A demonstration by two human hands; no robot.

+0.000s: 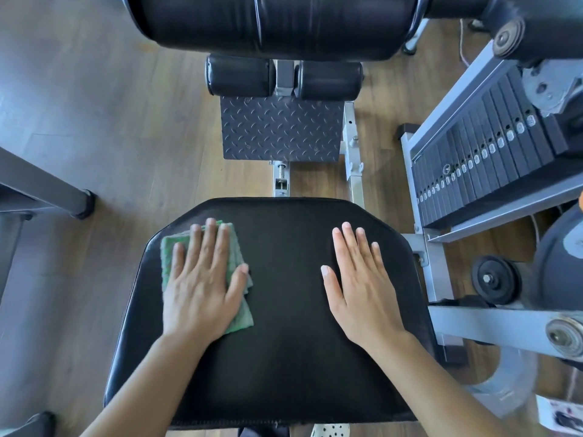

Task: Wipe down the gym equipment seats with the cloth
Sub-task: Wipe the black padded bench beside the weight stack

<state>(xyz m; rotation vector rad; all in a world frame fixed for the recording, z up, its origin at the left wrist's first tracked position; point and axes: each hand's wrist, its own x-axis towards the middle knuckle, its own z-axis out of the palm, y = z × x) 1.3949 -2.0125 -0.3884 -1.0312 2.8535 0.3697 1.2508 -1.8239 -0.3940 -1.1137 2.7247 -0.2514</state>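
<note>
A wide black padded seat (284,326) fills the lower middle of the head view. On its left part lies a folded green cloth (241,313), and my left hand (202,279) presses flat on it with straight, spread fingers. Most of the cloth is hidden under that hand. My right hand (359,279) rests flat on the bare right part of the seat, fingers straight, holding nothing.
Beyond the seat are a metal tread footplate (280,127), two small black roller pads (284,75) and a large black pad (277,23). A weight stack (485,146) in a grey frame stands at the right. A grey frame leg (44,187) is at the left on the wood floor.
</note>
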